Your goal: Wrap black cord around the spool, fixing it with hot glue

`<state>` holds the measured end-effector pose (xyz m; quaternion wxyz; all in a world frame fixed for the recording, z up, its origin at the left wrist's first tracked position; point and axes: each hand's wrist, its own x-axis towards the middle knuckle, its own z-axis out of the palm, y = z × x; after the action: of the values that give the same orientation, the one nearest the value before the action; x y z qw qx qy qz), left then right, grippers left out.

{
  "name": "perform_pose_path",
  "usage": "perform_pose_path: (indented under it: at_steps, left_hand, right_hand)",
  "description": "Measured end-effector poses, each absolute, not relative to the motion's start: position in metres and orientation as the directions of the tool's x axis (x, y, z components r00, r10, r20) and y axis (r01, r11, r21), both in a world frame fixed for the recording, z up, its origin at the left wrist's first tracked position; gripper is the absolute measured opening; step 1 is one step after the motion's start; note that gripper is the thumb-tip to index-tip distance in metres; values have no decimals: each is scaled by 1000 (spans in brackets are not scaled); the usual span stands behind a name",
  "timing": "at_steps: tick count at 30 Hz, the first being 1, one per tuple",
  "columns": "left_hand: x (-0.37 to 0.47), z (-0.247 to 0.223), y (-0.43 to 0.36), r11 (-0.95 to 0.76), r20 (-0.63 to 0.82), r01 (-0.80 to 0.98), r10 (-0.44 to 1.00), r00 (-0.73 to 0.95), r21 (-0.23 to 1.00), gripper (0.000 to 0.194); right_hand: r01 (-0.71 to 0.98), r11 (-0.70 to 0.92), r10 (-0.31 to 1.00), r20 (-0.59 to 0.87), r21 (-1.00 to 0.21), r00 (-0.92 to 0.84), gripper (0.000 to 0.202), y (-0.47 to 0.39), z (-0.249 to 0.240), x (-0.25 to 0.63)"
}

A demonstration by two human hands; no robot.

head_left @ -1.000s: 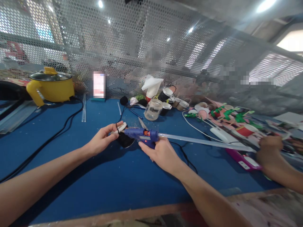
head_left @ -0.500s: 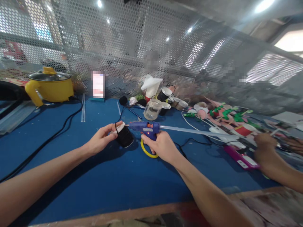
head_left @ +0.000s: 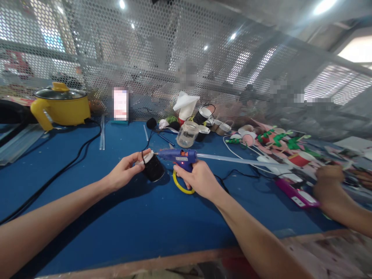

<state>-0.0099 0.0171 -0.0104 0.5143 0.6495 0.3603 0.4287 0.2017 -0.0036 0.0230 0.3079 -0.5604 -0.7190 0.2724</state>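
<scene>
My left hand (head_left: 128, 168) pinches a small cup (head_left: 154, 169) wrapped in black, with a white rim, tilted over the blue table. A thin black cord (head_left: 146, 145) loops up from the cup's rim. My right hand (head_left: 200, 178) is wrapped round the grip of a blue glue gun (head_left: 177, 155), whose red light is lit. The gun's nozzle is at the cup's white rim. A long clear glue stick (head_left: 232, 158) sticks out of its back. Yellow-handled scissors (head_left: 181, 186) seem to hang at my right fingers, partly hidden; whether they are held I cannot tell.
A clear jar (head_left: 187, 135) and several wrapped cups stand behind the gun. A yellow electric pot (head_left: 62, 106) and a lit phone (head_left: 120, 104) are at the back left. On the right lie craft pieces, a purple power strip (head_left: 296, 193) and another person's hand (head_left: 329, 180).
My hands, the cup and the glue gun stay almost in place. At the right, the other person's hand has shifted slightly to the right.
</scene>
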Motion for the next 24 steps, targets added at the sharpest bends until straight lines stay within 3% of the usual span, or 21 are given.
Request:
perform_pose_path:
  at_steps: [24]
  left_hand:
    - [-9,-7,15,-217,187,37,907,377,976,21]
  right_hand:
    - [623,175,982,90,-762,-166,25,-7,25,202]
